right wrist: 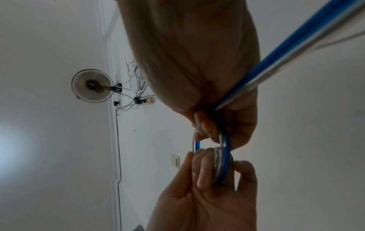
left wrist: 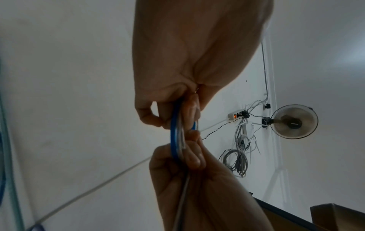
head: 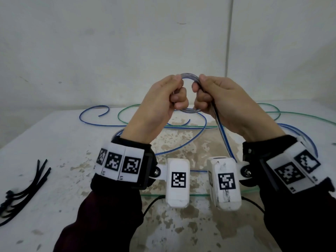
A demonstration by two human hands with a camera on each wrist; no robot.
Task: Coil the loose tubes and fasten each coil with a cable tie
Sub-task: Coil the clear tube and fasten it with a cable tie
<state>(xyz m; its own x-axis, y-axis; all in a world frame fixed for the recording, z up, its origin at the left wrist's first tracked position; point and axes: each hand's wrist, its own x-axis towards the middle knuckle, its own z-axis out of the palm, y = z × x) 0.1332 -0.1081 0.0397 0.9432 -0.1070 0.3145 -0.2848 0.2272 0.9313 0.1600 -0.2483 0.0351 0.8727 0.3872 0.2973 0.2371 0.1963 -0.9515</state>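
Observation:
Both hands hold a small coil [head: 189, 77] of blue and clear tube up above the white table [head: 54, 142]. My left hand [head: 175, 95] grips the coil's left side with curled fingers. My right hand [head: 201, 96] grips its right side. The coil's tail [head: 223, 139] runs from the right hand down to the table. In the left wrist view the coil [left wrist: 175, 137] sits between the two hands. The right wrist view shows the coil [right wrist: 225, 156] and the tail [right wrist: 296, 46] passing the palm. Several black cable ties [head: 27, 188] lie at the table's left.
Loose blue tube [head: 91, 122] and green tube [head: 300, 115] sprawl across the back and right of the table. A green run [head: 156, 194] and a thin black cable [head: 152, 202] lie under my wrists. A white wall stands close behind. A wall fan [left wrist: 294, 121] shows in the wrist views.

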